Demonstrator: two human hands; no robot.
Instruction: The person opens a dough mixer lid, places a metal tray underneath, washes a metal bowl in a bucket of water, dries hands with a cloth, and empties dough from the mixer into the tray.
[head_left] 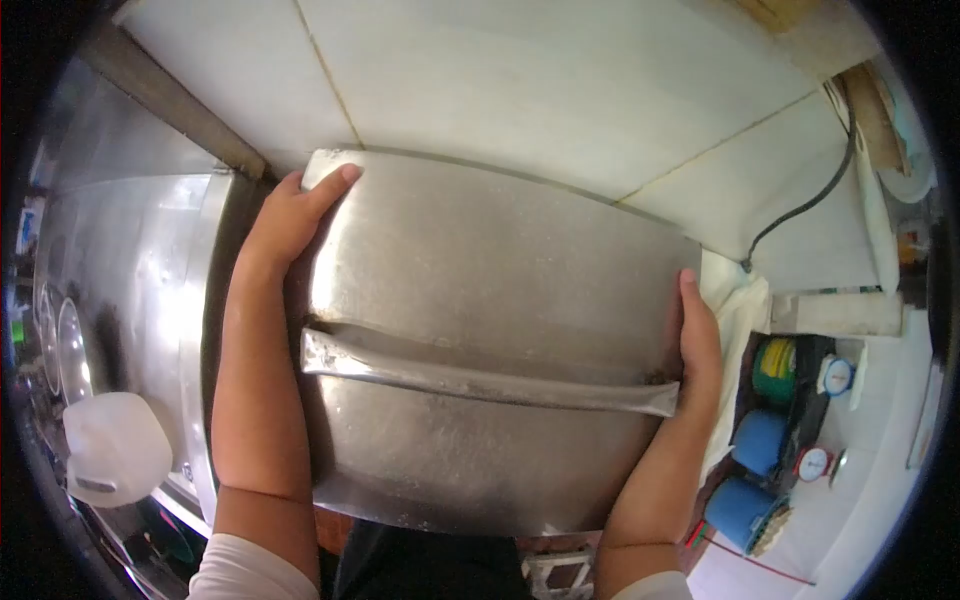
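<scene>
A large stainless steel panel, perhaps a lid or cover (pixel 500 260), fills the middle of the head view, its surface scuffed. A raised metal lip (pixel 490 388) runs across it below the middle, slanting down to the right. My left hand (pixel 290 215) grips its upper left edge, thumb on the front face and the other fingers mostly hidden. Against the right edge, my right hand (pixel 699 335) holds on with the thumb up and the fingers hidden behind. The panel leans in front of my body, near the wall.
White tiles (pixel 500 80) cover the wall behind. At left stands a steel counter (pixel 150 260) with a white plastic jug (pixel 120 440) by its front. A black cable (pixel 815 205) hangs at right, above blue containers (pixel 745 510) and a dial scale (pixel 814 463).
</scene>
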